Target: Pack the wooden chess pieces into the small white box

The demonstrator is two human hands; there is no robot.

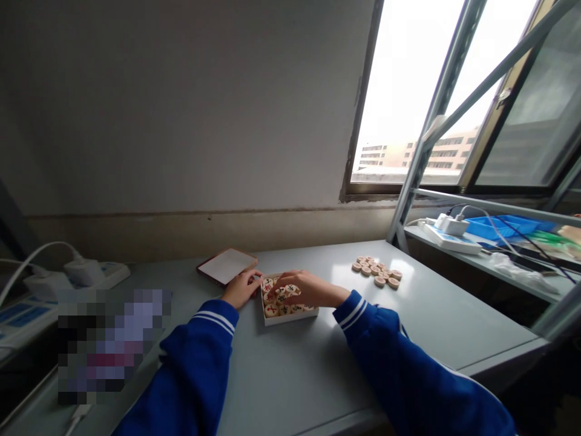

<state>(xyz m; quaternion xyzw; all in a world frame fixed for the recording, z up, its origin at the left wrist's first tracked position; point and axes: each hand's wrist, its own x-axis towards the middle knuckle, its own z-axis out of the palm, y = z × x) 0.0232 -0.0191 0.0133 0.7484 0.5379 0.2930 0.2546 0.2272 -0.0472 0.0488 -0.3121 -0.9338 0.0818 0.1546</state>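
A shallow white box (290, 318) sits on the grey table, filled with round wooden xiangqi pieces (271, 310) bearing red and black characters. My left hand (242, 288) is at the box's left side, its curled fingers against the far left corner. Over the box reaches my right hand (311, 287), palm down, with thumb and fingers apart just above the pieces. No piece shows between them, though the fingertips partly blend with the pieces below. To the right lies a loose group of pale pieces (376, 270), flat on the table.
The box lid (228, 266) lies inside up behind my left hand. Power strips with white plugs (84, 272) are at the left, near a pixelated patch. A metal frame post (415, 163), a shelf with a blue tray (502, 225) and a window stand at the right.
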